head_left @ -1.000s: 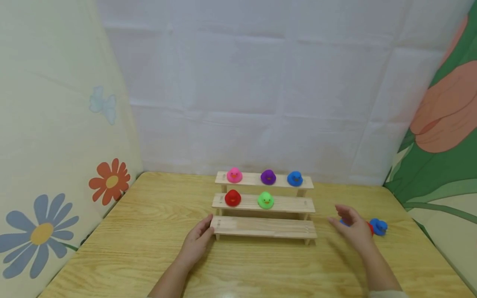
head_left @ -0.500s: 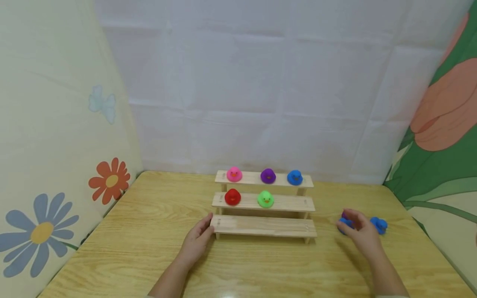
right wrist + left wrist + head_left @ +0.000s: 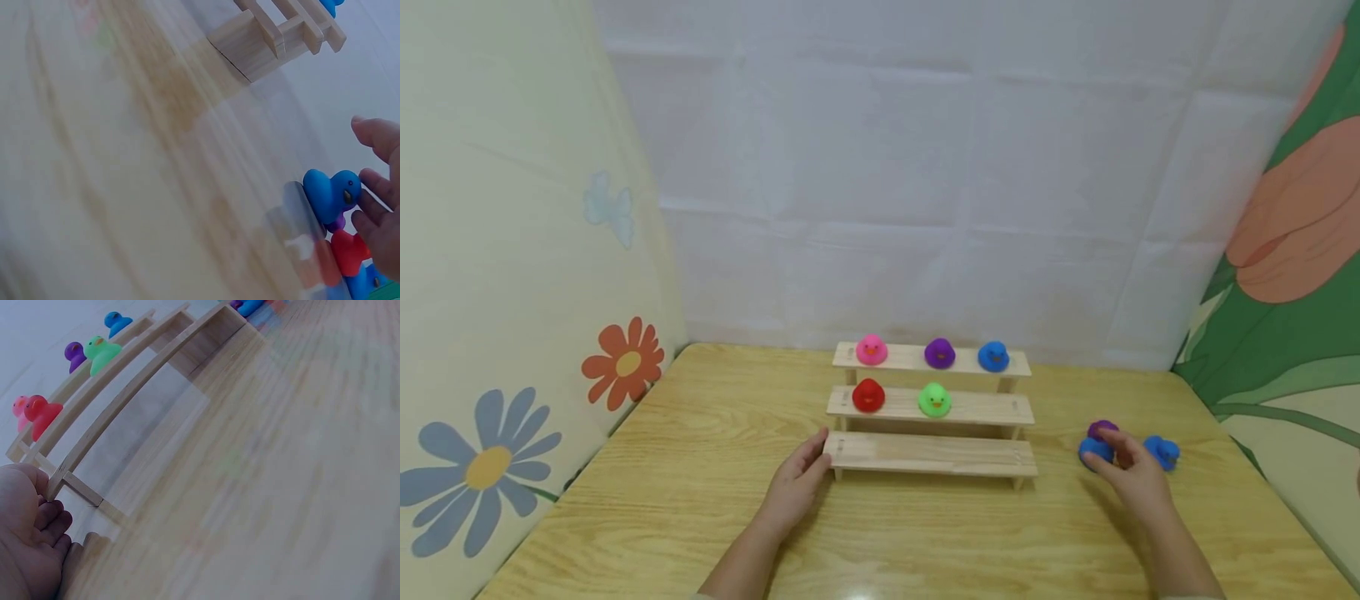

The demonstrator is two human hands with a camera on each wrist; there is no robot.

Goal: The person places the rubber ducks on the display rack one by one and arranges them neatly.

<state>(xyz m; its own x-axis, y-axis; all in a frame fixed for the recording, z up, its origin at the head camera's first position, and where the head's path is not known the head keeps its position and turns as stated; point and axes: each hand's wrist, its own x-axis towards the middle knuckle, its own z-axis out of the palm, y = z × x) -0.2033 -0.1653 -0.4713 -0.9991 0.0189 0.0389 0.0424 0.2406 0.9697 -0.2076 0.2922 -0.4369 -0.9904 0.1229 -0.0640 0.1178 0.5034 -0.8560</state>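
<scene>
My left hand (image 3: 793, 487) holds the left end of a three-step wooden stand (image 3: 928, 456) at its lowest board, seen close in the left wrist view. My right hand (image 3: 1135, 479) is over the loose rubber ducks to the right of the stand, fingers spread. Its fingertips are right at the head of a blue duck (image 3: 320, 195). A purple duck (image 3: 1102, 428) sits just behind that one. Beside them, a red duck (image 3: 348, 251) shows in the right wrist view, hidden behind the hand in the head view. Another blue duck (image 3: 1162, 453) lies farther right.
The top step carries a pink duck (image 3: 872, 350), a purple duck (image 3: 940, 353) and a blue duck (image 3: 994, 357). A red duck (image 3: 868, 396) and a green duck (image 3: 935, 401) stand on the middle step. White cloth (image 3: 880, 167) hangs behind the wooden table (image 3: 730, 417).
My right hand has shifted right and slightly down over the loose ducks, exposing more of the nearer blue and purple ones and covering the red one. The left hand has stayed on the stand.
</scene>
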